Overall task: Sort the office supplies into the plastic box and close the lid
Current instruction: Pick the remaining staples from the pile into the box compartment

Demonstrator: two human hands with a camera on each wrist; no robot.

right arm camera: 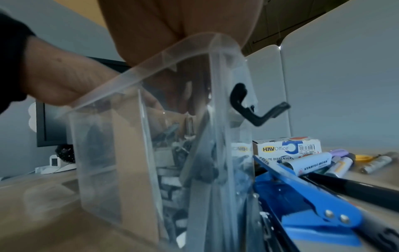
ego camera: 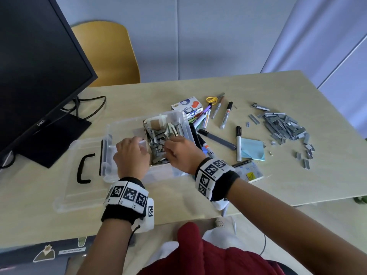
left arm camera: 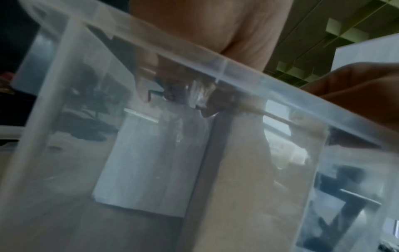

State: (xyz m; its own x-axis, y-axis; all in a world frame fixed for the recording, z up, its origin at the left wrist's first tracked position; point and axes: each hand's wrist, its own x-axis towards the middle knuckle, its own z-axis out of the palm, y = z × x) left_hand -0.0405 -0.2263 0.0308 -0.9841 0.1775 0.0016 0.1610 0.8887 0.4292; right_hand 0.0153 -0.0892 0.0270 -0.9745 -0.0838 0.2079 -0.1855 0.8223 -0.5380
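Note:
The clear plastic box (ego camera: 168,113) stands open mid-table, its lid (ego camera: 65,195) with a black handle (ego camera: 84,168) lying flat to the left. A divider splits the box, and the right compartment holds grey staples (ego camera: 156,153). My right hand (ego camera: 168,143) reaches into that compartment, its fingertips pinching staple strips. My left hand (ego camera: 137,143) curls down into the box beside the divider. Whether it holds anything is hidden. Through the blurred box wall (left arm camera: 237,68) the left wrist view shows fingers close together. A big pile of loose staples (ego camera: 284,126) lies at the right.
Markers (ego camera: 225,116), yellow-handled scissors (ego camera: 211,99), a tape dispenser carton (ego camera: 186,106) and a blue pad (ego camera: 253,148) lie right of the box. A blue stapler (right arm camera: 302,204) sits against its right wall. A monitor (ego camera: 29,66) stands at the left, a chair behind.

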